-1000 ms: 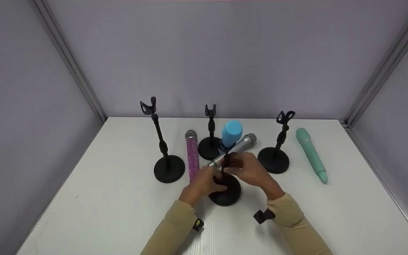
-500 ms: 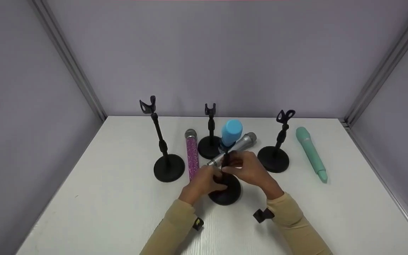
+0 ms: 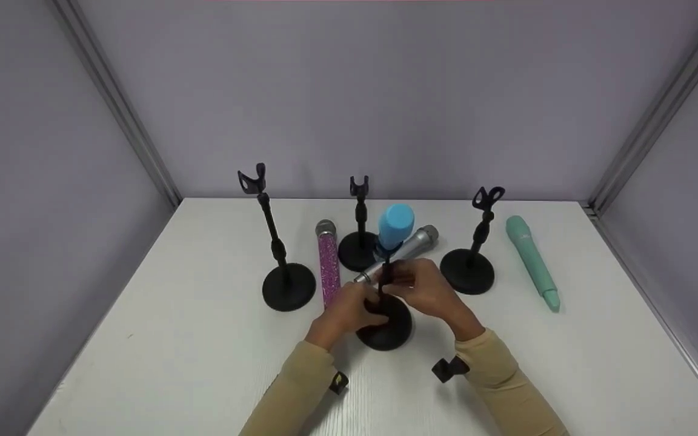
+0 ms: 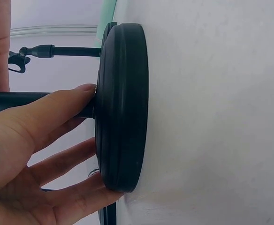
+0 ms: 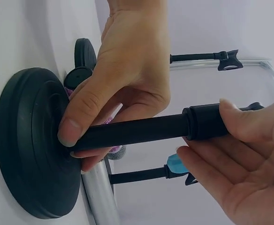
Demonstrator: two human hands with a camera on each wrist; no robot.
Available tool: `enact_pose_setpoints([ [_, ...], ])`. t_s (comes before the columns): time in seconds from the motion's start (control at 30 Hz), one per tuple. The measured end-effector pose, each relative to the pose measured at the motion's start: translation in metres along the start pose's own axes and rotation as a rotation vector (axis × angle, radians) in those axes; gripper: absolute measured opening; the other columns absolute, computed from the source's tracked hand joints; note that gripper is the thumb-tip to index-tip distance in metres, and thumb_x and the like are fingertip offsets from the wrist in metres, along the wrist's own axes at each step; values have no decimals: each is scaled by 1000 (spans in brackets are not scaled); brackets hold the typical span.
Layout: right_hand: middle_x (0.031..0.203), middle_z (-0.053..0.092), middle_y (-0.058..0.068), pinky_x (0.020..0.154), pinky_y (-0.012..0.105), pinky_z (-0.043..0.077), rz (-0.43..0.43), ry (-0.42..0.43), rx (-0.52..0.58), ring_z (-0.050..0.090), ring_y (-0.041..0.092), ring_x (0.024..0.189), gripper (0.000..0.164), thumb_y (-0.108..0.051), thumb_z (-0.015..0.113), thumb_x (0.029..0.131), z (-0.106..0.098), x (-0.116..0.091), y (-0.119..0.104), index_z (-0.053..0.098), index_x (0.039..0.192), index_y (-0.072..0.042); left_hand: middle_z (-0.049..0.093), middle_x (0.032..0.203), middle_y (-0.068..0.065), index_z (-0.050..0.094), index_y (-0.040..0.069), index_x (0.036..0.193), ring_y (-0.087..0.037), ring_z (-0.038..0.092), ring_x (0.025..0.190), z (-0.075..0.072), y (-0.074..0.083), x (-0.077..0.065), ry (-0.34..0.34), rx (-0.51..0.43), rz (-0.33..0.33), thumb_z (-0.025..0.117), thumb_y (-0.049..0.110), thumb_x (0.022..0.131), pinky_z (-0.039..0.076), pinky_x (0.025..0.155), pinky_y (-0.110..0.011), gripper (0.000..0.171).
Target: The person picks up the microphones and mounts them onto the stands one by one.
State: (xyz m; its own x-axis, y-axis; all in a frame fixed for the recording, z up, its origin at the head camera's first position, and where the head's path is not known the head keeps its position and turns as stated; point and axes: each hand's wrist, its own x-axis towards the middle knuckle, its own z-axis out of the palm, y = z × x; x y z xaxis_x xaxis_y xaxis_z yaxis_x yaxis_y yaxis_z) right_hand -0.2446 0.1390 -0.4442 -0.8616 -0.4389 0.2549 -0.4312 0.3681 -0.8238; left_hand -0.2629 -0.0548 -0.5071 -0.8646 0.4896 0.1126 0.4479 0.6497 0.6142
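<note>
Front stand (image 3: 389, 336): one, black, upright on the tabletop (image 3: 203, 369), between both hands.
Left hand (image 3: 347, 312): thumb and fingers closed about the foot of the pole (image 5: 137, 132), at the round base (image 5: 31, 145).
Right hand (image 3: 429, 292): thumb and fingertips closed on the collar (image 5: 206, 123), higher on the same stand.
Blue microphone (image 3: 396, 223): one, tilted, at the head of the front stand; apparently mounted, though its seat was partly hidden and its firmness could not be told.
Left stand (image 3: 278, 249): one, tallest of the unheld, without microphone.
Rear stand (image 3: 361, 213): one, without microphone.
Right stand (image 3: 480, 235): one, without microphone.
Pink glitter microphone (image 3: 329, 266): lying, near end hidden by the left hand.
Silver microphone (image 3: 418, 242): lying aslant behind the front stand, partly covered by the right hand.
Green microphone (image 3: 532, 263): lying right of the right stand, well apart from the hands.
Progress, as judged: one pairing of stand and microphone seemingly made, its stand under adjustment or steadying; three stands and three microphones stood unpaired.
</note>
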Motion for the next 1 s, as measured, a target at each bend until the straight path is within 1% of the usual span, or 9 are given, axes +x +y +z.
enact_pose_setpoints([
  [0.1,107,78,16,92,40,61,4,21,-9,76,31,102,19,-3,73,92,2,0,0,76,110,1,74,80,2,78,8,83,-7,55,77,0,0,-1,-9,1,-29,89,22,81,49,68,-23,18],
  [0.13,107,78,16,91,39,61,6,29,-13,76,31,102,19,-3,75,91,2,0,-1,76,110,1,75,83,1,78,8,85,-7,56,78,0,0,-2,-8,-3,-37,89,22,81,50,69,-23,18],
  [0.27,104,78,17,88,37,62,6,54,-15,77,30,99,21,-5,78,88,2,0,0,76,108,2,76,90,-2,79,5,89,-8,56,82,0,1,-3,-5,-12,-38,89,21,81,51,73,-25,21],
  [0.33,104,78,17,88,38,62,5,49,-11,77,31,99,22,-6,79,89,1,0,1,76,109,2,76,93,-2,79,5,91,-8,56,83,0,2,-3,1,-16,-36,90,21,80,52,74,-25,22],
  [0.5,109,76,17,90,41,62,4,-1,6,74,33,103,23,-10,76,92,-1,0,4,74,112,1,76,89,-1,79,5,87,-7,54,80,1,1,-3,8,-14,-18,89,19,80,51,74,-24,19],
  [0.6,111,75,17,91,43,62,10,-15,12,73,34,105,25,-13,77,93,-2,-1,4,73,113,1,76,85,-1,79,5,86,-6,54,79,2,1,-2,7,-16,-10,89,19,80,51,72,-23,18],
  [0.77,110,75,19,95,52,59,-11,-8,35,74,37,106,24,-12,77,92,-2,-1,3,73,111,2,77,85,-1,80,5,92,-5,56,79,2,2,-2,3,-33,-21,89,20,81,54,74,-23,21],
  [0.83,109,76,19,97,55,57,-19,2,49,74,37,105,23,-11,78,92,-2,0,3,74,109,3,78,88,-1,80,4,94,-5,57,81,2,2,-2,0,-32,-31,89,20,81,54,75,-23,22],
  [1.0,104,78,17,96,55,57,-32,39,45,75,35,103,20,-8,80,88,0,1,3,76,105,3,77,92,-2,80,4,93,-6,57,84,1,2,-2,-1,-23,-32,89,20,82,55,79,-25,21],
])
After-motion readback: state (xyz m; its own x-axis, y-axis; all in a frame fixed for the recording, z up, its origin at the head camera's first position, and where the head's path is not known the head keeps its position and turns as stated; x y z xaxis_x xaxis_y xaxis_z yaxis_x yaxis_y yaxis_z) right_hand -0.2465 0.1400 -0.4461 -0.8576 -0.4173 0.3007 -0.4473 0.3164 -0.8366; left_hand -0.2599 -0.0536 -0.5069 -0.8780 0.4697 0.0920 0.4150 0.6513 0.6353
